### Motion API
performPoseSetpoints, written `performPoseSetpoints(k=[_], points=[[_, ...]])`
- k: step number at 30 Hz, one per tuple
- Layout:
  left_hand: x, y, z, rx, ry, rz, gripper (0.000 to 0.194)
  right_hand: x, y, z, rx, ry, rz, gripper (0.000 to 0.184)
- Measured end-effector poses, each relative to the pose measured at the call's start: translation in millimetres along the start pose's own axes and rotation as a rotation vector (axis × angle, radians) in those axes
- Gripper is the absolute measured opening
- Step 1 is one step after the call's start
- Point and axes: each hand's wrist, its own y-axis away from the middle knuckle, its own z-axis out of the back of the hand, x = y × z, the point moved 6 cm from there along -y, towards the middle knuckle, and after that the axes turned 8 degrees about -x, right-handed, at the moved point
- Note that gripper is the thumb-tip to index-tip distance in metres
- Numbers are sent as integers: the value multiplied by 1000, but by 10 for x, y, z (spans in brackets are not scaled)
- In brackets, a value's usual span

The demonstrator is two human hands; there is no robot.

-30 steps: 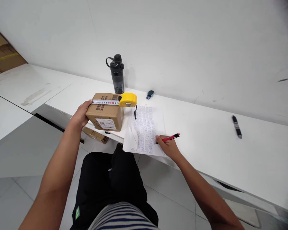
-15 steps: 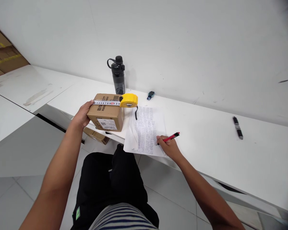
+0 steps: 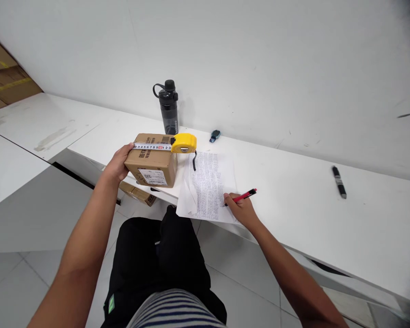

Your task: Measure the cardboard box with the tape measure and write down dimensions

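Note:
My left hand (image 3: 119, 161) is closed on the left side of a small brown cardboard box (image 3: 152, 161), its thumb at the end of the pulled-out tape. A yellow tape measure (image 3: 185, 143) rests at the box's right top edge, its blade stretched across the top. A printed white label (image 3: 153, 177) is on the box's near side. Pinched in my right hand (image 3: 241, 208) is a red and black pen (image 3: 245, 196), its lower end at the right part of densely written paper sheets (image 3: 207, 191). The tape's black strap hangs over the paper.
A dark water bottle (image 3: 169, 109) stands behind the box by the wall. Farther right lie a small blue-black object (image 3: 215, 135) and a black marker (image 3: 338, 182) on the white table (image 3: 287, 182). Cardboard boxes (image 3: 10, 84) are stacked at far left; another carton (image 3: 138, 193) sits below the table edge.

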Motion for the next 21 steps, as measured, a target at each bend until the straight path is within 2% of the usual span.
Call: performPoseSetpoints(k=[10,14,21], points=[[-20,30,-20,-15,5,1,41,-7,15,39,-80,46,29,48],[-27,43,-40,2,12,-5,42,7,14,19,-34,25,25,47],[-22,40,-35,3,-5,-6,40,27,20,25,-38,-4,27,47]])
